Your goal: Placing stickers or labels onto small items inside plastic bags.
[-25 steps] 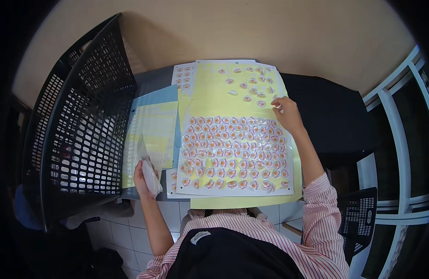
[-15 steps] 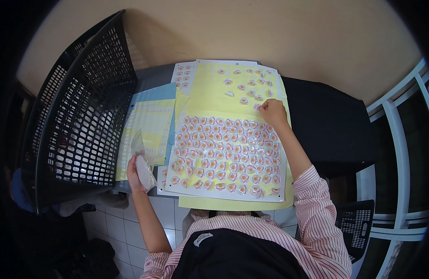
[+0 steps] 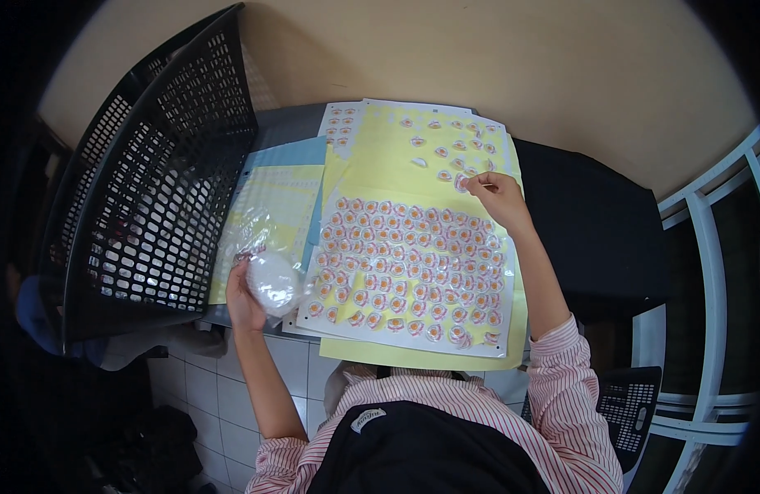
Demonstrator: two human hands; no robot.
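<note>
My left hand (image 3: 245,303) grips a clear plastic bag (image 3: 243,230) by its side; a white, rounded item (image 3: 273,280) shows through the film. Over the yellow sheet (image 3: 380,177), my right hand (image 3: 503,202) pinches a small sticker (image 3: 461,184) with an orange centre between thumb and fingertips. Similar loose stickers (image 3: 442,151) lie scattered on the upper part of that sheet, some tilted or curled. Below them, a white-edged sheet (image 3: 502,329) carries rows of these stickers, several with lifted edges.
A large black perforated crate (image 3: 162,189) stands on the left, close to my left hand. Blue and yellow sheets (image 3: 269,185) lie beside it. Black cloth (image 3: 590,222) covers a surface on the right. A wall (image 3: 446,49) rises behind the table.
My left hand has turned the bag so its broad face shows. My right hand stays near the same spot, its fingers now extended around the sticker. The whole view has shifted slightly.
</note>
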